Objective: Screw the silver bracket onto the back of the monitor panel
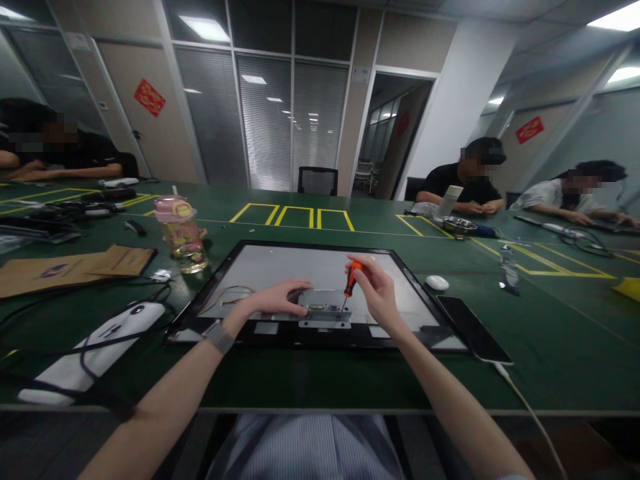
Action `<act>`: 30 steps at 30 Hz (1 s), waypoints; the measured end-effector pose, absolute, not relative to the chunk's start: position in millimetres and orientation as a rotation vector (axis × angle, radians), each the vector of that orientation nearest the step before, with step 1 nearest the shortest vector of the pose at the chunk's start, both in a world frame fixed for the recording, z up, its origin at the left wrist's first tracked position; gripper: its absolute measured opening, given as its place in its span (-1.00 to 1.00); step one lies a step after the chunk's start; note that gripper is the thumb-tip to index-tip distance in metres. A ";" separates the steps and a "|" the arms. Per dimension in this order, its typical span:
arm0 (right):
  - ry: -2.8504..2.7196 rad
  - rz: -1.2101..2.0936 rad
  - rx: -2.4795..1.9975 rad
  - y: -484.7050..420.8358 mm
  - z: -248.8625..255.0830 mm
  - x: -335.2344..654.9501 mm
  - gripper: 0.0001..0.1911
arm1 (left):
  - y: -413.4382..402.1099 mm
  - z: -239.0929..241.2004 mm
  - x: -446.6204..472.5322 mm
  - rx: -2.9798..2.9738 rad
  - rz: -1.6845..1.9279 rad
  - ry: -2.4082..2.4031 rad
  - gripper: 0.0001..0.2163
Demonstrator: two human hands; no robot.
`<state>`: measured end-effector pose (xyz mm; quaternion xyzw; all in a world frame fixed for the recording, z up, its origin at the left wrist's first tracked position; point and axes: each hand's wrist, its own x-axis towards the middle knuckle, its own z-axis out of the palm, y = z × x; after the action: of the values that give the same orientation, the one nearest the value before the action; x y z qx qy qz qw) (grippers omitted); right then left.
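Observation:
A flat display panel (240,268) with a black frame and pale grey back lies on the table before me. At its near edge stands a metal bracket (325,324) with a row of ports. My right hand (376,288) grips an orange and black screwdriver (353,279), held upright with a slight tilt, its tip down at the bracket's right part. At the bracket's left end, my left hand (280,297) has its thumb against the metal and its fingers curled over; what lies under them is partly hidden. Thin wires (225,293) run across the panel to the left.
Left of the panel are a pink-lidded bottle (180,230), a brown paper envelope (75,270) and a white power strip (95,357) with black cables. A white earbud case (437,283) and a phone (473,328) on a cable lie right. Other people (465,177) sit across the green table.

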<state>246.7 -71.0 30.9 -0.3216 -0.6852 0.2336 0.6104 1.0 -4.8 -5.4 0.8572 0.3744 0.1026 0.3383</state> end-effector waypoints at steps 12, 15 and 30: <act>-1.553 0.426 -0.747 -68.6 25.4 244.1 -0.84 | -6.0 -3.2 1.9 2.249 0.264 0.968 -0.35; -1.538 0.343 -0.738 -70.1 26.2 244.4 -0.91 | -6.3 -3.1 1.6 2.253 0.258 0.968 -0.35; -1.567 0.530 -0.690 -73.3 35.0 245.7 -0.91 | -2.6 -9.1 -0.9 2.241 0.296 0.938 -0.35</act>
<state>245.7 -73.3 35.0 -0.3004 -0.6826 0.2311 0.6248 -0.9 -2.6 -9.1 0.8612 0.3604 0.1136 0.3401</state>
